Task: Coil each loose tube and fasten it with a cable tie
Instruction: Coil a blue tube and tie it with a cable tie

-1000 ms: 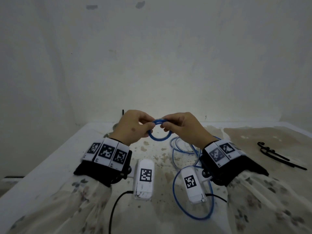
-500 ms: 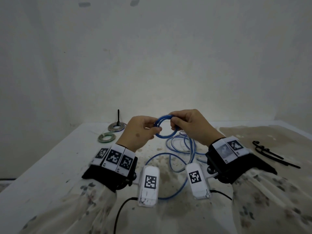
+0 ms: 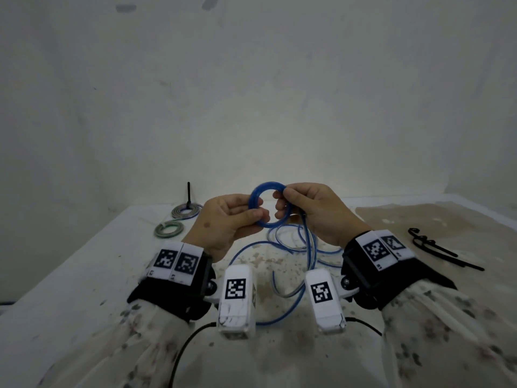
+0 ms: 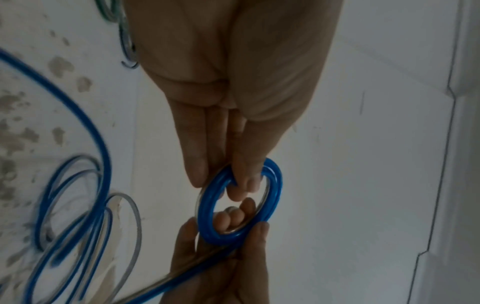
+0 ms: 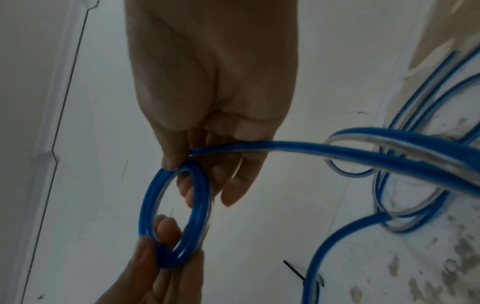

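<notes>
Coiling the blue tube (image 3: 269, 207) is the step in hand: a small ring of a few turns is held up between both hands, w/ the rest trailing loose on the tabletop (image 3: 84, 275) below and toward the wrists. Next move prob. calls for feeding more slack round the ring w/o letting turns spring apart. Left hand (image 3: 223, 222) pinches the ring's near side, thumb over fingers; right hand (image 3: 313, 211) pinches the opposite side. Black cable ties (image 3: 436, 249) lie well right of the right hand.
</notes>
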